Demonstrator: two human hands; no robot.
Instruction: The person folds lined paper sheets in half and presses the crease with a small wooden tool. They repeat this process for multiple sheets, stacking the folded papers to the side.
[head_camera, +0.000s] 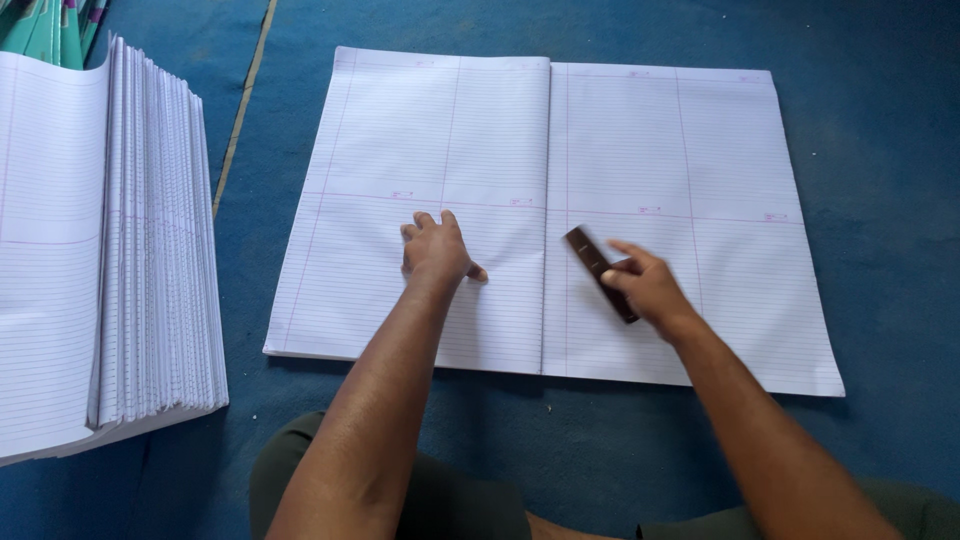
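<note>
No packages, labels, signs or screens show anywhere near the fingers; only blank ruled paper lies there.

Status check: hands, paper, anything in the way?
Left hand flat on the sheets, left of the fold. Right hand has its grip on a dark strip, right of the fold. Paper stack off left, apart.

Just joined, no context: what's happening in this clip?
A person sits on a blue floor before a large spread of ruled paper sheets, creased down the middle. The left hand presses flat on the left half. The right hand holds a dark flat strip against the right half, near the centre fold. A tall stack of folded ruled sheets stands at the left.
</note>
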